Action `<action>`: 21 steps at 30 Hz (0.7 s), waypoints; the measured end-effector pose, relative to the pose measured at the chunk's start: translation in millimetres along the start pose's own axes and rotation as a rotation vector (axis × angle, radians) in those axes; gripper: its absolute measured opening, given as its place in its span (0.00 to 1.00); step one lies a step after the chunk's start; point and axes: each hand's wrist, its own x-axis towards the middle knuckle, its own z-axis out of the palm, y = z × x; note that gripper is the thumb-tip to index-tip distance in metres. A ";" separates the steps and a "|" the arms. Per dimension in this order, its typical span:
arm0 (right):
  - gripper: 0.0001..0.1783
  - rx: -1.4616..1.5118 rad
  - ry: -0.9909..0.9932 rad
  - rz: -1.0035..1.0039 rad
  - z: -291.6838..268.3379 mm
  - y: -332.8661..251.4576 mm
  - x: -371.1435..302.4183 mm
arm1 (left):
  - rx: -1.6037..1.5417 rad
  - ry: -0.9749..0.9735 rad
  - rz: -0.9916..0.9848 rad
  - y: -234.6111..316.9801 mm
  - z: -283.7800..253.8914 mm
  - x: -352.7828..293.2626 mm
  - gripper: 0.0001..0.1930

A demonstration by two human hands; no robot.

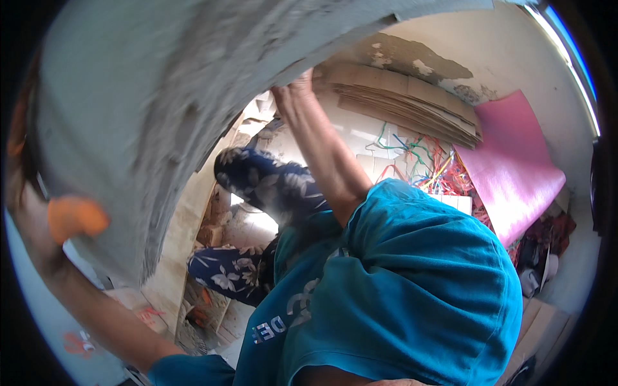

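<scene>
A large, thick stack of grey-white sheets (103, 116), its layered edges blurred, fills the upper left close to me. Far to the left, my left hand (76, 219) grips the side of this stack, with orange covering on the part that shows; its other fingers are hidden. My right arm reaches up and away, and my right hand (297, 82) holds the stack's lower far edge. Most of the right fingers disappear behind the sheets. The stack leans at a slant in front of my dark floral trousers (264, 180).
Flat brown cardboard (405, 103) lies piled against a wall with peeling paint. Nearby are tangled coloured straps (438, 167) and a curved pink sheet (512, 164). A pale board (177, 251) stands beside the stack, with rubble-like clutter by my legs.
</scene>
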 end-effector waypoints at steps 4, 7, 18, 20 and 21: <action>0.40 -0.081 0.128 -0.224 -45.7 -85.7 35.2 | 0.014 -0.024 0.057 -58.6 68.6 52.6 0.57; 0.40 -0.099 0.209 -0.308 -81.5 -131.7 45.1 | 0.173 -0.082 -0.028 -69.1 110.5 76.4 0.48; 0.41 -0.182 0.550 -0.472 -247.8 -244.5 30.8 | 0.153 -0.247 0.092 0.0 222.8 179.6 0.40; 0.41 -0.176 0.626 -0.468 -288.4 -251.4 18.9 | 0.149 -0.239 0.093 3.0 251.4 181.2 0.42; 0.41 -0.179 0.668 -0.496 -309.3 -262.3 10.5 | 0.103 -0.198 0.136 -1.2 276.7 181.0 0.43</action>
